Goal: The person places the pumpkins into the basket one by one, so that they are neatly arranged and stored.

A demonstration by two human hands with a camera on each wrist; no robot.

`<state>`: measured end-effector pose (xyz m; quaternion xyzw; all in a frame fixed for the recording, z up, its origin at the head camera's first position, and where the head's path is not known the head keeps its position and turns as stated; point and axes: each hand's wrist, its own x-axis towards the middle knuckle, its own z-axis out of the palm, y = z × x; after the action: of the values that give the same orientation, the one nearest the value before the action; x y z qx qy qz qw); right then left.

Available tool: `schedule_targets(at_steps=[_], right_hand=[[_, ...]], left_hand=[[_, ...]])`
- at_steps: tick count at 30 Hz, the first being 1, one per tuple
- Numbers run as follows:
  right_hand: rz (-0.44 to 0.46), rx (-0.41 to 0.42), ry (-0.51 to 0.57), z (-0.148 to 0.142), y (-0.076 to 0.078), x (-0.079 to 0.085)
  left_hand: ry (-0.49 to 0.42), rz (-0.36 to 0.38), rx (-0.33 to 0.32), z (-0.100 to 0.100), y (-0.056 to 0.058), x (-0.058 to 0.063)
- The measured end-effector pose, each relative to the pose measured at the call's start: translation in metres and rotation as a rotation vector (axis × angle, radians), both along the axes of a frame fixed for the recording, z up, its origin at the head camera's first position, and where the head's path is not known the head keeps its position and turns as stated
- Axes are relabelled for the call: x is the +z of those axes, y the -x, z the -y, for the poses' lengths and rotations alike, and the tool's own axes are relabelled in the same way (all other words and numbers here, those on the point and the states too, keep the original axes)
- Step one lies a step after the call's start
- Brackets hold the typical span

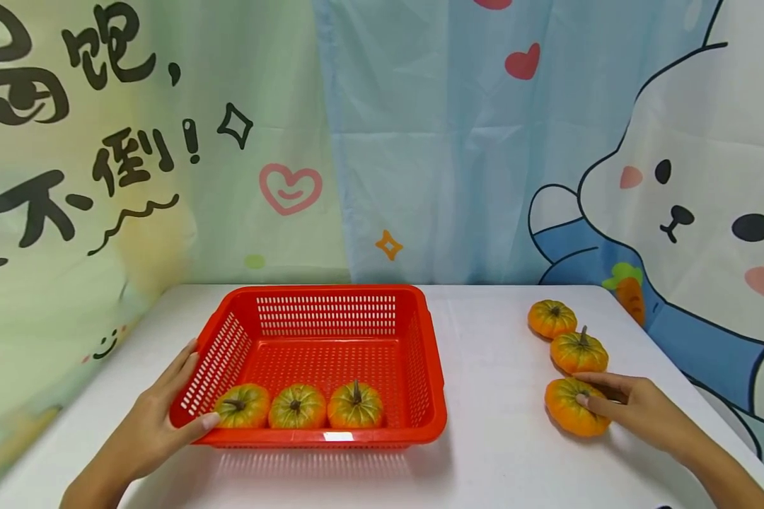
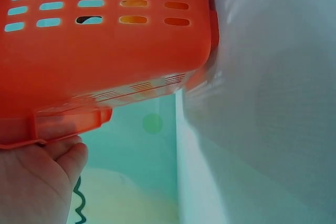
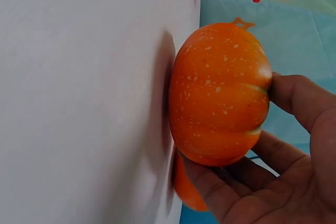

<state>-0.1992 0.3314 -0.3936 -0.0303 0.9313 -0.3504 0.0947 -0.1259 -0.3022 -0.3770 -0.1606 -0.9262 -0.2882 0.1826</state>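
Observation:
A red plastic basket (image 1: 331, 339) with slotted walls stands on the white table. Three small orange-green pumpkins, among them a middle pumpkin (image 1: 298, 406), sit in a row along its front wall. At the basket's left front corner my left hand (image 1: 155, 417) holds the rim, thumb on the front edge and fingers along the left side. Over on the right my right hand (image 1: 643, 410) grips the nearest pumpkin (image 1: 573, 408), thumb on its top and fingers around its far side. In the right wrist view, that pumpkin's speckled orange side (image 3: 220, 98) faces the camera, close to the tabletop.
Behind the gripped pumpkin are a pumpkin (image 1: 579, 351) with an upright stem and a farther pumpkin (image 1: 551, 319), in a line towards the back. A printed curtain (image 1: 420, 141) hangs behind the white table (image 1: 484, 452).

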Motion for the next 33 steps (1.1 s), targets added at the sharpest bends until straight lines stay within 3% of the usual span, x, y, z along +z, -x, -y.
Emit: schedule_targets(at_steps=[9,20,33], right_hand=[[-0.099,0.082,-0.012,0.023,0.004,0.011],[-0.221,0.172,0.144,0.066,0.018,0.03],[-0.253,0.25,0.215,0.115,0.036,0.053]], left_hand=[[-0.003,-0.038,-0.023,0.001,0.002,-0.002],[-0.011,-0.037,-0.018,0.003,0.001,-0.004],[0.001,-0.026,-0.01,0.001,0.003,-0.002]])
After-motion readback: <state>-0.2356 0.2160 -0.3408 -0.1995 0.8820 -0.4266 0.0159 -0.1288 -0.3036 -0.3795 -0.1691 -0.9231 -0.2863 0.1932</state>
